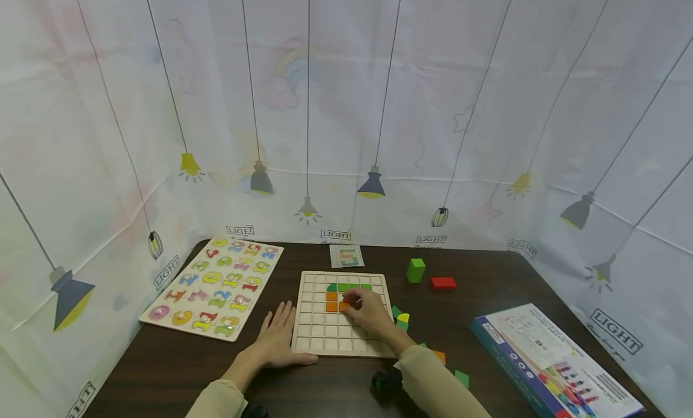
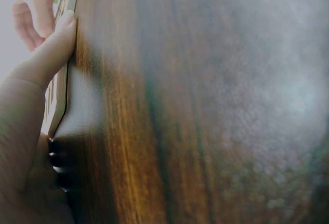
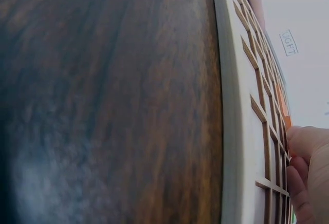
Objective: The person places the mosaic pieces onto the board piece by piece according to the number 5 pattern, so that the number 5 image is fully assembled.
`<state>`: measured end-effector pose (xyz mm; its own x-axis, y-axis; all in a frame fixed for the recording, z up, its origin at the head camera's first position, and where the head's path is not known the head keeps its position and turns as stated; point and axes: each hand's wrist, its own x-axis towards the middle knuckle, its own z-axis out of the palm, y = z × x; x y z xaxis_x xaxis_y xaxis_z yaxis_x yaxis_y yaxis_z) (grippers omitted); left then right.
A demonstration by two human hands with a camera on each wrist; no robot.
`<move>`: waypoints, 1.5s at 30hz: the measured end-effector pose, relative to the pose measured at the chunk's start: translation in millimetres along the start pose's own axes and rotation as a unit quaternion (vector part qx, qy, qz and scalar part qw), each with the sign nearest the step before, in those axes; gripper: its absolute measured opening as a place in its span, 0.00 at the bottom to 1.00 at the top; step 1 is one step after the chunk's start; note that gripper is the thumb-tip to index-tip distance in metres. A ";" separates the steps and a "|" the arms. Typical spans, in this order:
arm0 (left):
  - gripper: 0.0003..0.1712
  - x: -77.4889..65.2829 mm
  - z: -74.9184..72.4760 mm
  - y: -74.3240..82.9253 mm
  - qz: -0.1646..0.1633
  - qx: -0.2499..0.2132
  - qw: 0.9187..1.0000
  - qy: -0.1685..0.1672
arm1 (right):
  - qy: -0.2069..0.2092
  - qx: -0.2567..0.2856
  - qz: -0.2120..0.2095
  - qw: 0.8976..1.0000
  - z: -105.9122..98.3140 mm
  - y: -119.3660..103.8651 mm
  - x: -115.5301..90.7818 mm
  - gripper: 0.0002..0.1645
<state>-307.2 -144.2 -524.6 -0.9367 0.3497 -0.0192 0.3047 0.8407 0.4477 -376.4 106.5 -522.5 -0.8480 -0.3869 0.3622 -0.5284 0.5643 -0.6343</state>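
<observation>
A wooden grid board lies on the dark table, with a row of green pieces and orange squares set into its upper middle cells. My right hand reaches over the board from the right and pinches an orange block beside those squares. Its fingertips are down at the grid in the right wrist view. My left hand rests at the board's lower left corner, fingers spread and straight. In the left wrist view its thumb lies along the board's edge.
A number puzzle board lies at the left, a small pattern card behind the grid. Farther right stand a green block and a red block. Loose pieces lie near my right forearm, a box at the right.
</observation>
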 end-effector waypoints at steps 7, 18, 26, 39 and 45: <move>0.72 1.2 0.0 0.1 0.001 0.009 1.000 0.000 | 0.004 -0.010 -0.006 1.000 1.9 1.3 0.4 0.14; 0.72 -0.4 1.5 -1.3 0.004 0.013 1.000 0.000 | -0.001 -0.016 -0.013 1.000 4.7 0.3 0.2 0.14; 0.73 -0.3 2.4 -1.0 -0.002 0.012 1.000 -0.004 | -0.004 -0.018 -0.001 1.000 4.2 0.7 -0.6 0.15; 0.73 1.1 4.1 -2.3 -0.001 0.002 1.000 -0.009 | 0.017 0.011 -0.017 1.000 -15.3 -0.3 -10.0 0.14; 0.72 0.9 2.9 -1.6 -0.004 0.009 1.000 -0.005 | 0.022 0.020 -0.003 1.000 -38.7 3.6 -24.8 0.14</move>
<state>-308.0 -144.0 -527.9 -0.9376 0.3463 -0.0311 0.2998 0.8505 0.4322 -358.9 146.3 -507.4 -0.8464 -0.3566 0.3956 -0.5320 0.5316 -0.6591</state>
